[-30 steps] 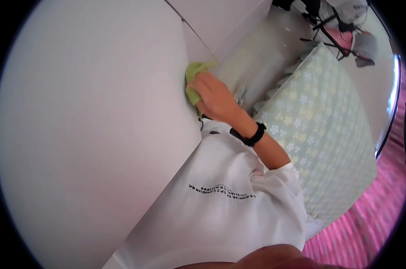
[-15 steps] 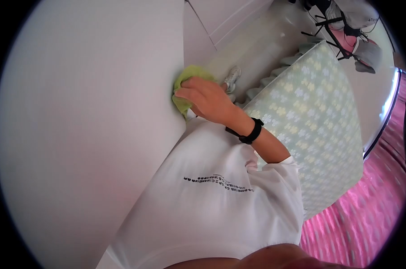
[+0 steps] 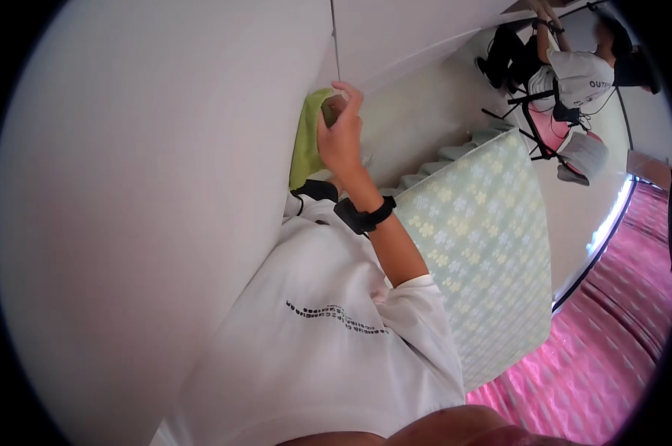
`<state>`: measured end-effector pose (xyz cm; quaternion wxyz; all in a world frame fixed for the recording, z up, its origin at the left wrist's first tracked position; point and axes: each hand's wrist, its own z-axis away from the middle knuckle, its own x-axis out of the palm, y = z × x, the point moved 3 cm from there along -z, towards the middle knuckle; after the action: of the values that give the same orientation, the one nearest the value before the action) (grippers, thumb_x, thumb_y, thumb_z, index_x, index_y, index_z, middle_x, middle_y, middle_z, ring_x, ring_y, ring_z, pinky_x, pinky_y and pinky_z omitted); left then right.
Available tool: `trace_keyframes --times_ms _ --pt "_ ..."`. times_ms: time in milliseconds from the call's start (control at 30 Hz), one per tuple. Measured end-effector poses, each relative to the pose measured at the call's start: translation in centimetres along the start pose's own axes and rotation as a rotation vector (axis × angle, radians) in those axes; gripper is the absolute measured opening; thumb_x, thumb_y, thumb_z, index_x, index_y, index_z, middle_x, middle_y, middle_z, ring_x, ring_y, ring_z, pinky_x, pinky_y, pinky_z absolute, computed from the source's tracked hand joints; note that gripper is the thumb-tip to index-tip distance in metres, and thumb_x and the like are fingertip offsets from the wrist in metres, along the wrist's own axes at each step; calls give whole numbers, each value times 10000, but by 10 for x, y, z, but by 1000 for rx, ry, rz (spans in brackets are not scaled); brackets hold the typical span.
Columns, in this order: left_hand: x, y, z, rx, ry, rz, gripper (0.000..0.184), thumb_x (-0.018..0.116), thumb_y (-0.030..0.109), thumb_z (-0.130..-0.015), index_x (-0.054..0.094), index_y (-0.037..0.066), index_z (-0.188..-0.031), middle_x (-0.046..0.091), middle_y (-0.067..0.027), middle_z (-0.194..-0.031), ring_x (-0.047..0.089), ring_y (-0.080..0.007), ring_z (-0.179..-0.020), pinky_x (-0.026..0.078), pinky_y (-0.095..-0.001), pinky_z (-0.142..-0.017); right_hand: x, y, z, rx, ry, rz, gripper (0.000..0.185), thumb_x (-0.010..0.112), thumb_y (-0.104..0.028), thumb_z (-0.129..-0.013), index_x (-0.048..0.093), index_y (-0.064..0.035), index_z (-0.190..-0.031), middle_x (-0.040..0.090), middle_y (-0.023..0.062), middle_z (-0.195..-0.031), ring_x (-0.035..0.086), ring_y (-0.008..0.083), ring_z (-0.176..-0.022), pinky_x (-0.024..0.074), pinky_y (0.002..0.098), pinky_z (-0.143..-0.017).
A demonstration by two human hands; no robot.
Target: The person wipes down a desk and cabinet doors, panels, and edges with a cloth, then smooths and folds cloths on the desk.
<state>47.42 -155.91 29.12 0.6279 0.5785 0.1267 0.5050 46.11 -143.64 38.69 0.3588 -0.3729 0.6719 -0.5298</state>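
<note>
My right hand [image 3: 341,141], with a black band [image 3: 365,215] on the wrist, is at a yellow-green cloth [image 3: 306,145]. The cloth stretches along the edge of a large smooth white panel [image 3: 150,186]. Bent fingers grip the cloth's near side, while at least one finger curls up away from it. Part of the grip is hidden behind the hand. My left hand is out of sight. My white shirt [image 3: 306,312] fills the lower middle of the view.
Right of my arm stands a table with a green flowered cover [image 3: 484,245]. A pink curtain [image 3: 573,349] hangs at lower right. At upper right, a person [image 3: 573,74] sits on a folding chair [image 3: 544,130]. Another pale panel [image 3: 403,37] stands above the floor [image 3: 417,104].
My right hand has turned more upright, with a finger lifted off the cloth. The cloth has gone from bunched under my hand to stretched along the panel's edge. The view has shifted.
</note>
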Motion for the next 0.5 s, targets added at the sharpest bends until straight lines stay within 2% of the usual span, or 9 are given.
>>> trace_keyframes --times_ms 67,167,233,267,333,367,433,467,500 --pt "-2 7 3 -35 -45 50 502 479 431 -978 477 4 -1242 569 -215 -1180 579 -320 -1036 454 -413 -920 3 -15 -6 49 13 -20 476 617 28 -871 346 -34 -1257 646 174 -931 673 259 -856 520 333 -755" --pt "-9 12 11 -87 -109 140 502 478 433 -978 480 3 -1237 574 -216 -1172 582 -320 -1029 457 -412 -915 8 -33 5 -132 113 -207 467 677 29 -815 400 -43 -1184 639 186 -899 637 342 -722 507 372 -666" --pt "-14 17 13 -118 -153 193 501 477 435 -979 482 3 -1234 577 -217 -1167 585 -320 -1024 459 -412 -911 6 -59 18 -506 117 -77 422 724 33 -752 478 -64 -1080 654 151 -931 635 313 -718 500 352 -636" --pt "-17 20 14 -132 -188 228 501 476 435 -979 484 3 -1232 578 -217 -1164 586 -320 -1022 460 -411 -910 3 -67 22 -513 123 -80 422 724 33 -752 478 -64 -1080 654 151 -931 635 313 -718 500 352 -636" --pt "-22 28 17 -167 -264 293 501 475 437 -979 486 3 -1228 582 -218 -1159 588 -320 -1017 462 -411 -906 -1 -85 30 -744 -54 -221 367 730 -60 -762 530 -79 -1069 653 117 -947 630 304 -772 496 372 -647" --pt "-25 31 19 -183 -307 330 501 475 437 -979 487 2 -1226 583 -219 -1157 589 -321 -1015 463 -411 -905 -3 -92 29 -755 -50 -225 367 730 -60 -762 530 -79 -1069 653 117 -947 630 304 -772 496 372 -647" --pt "-30 36 23 -217 -394 402 500 474 439 -979 489 2 -1223 587 -219 -1151 592 -321 -1011 465 -410 -901 -4 -105 29 -883 -50 -97 402 694 -163 -806 530 -81 -1164 646 117 -984 609 302 -876 489 424 -731" --pt "-33 38 23 -232 -446 433 500 473 439 -979 490 2 -1221 588 -220 -1149 593 -321 -1008 466 -410 -899 -3 -98 24 -903 -107 -49 461 666 -248 -837 516 -67 -1233 606 155 -1109 545 346 -1035 440 494 -857" --pt "-34 38 24 -248 -499 468 500 473 440 -979 491 2 -1219 590 -220 -1146 594 -321 -1006 467 -410 -898 -2 -91 21 -905 -104 -50 461 666 -248 -837 516 -67 -1233 606 155 -1109 545 346 -1035 440 494 -857"
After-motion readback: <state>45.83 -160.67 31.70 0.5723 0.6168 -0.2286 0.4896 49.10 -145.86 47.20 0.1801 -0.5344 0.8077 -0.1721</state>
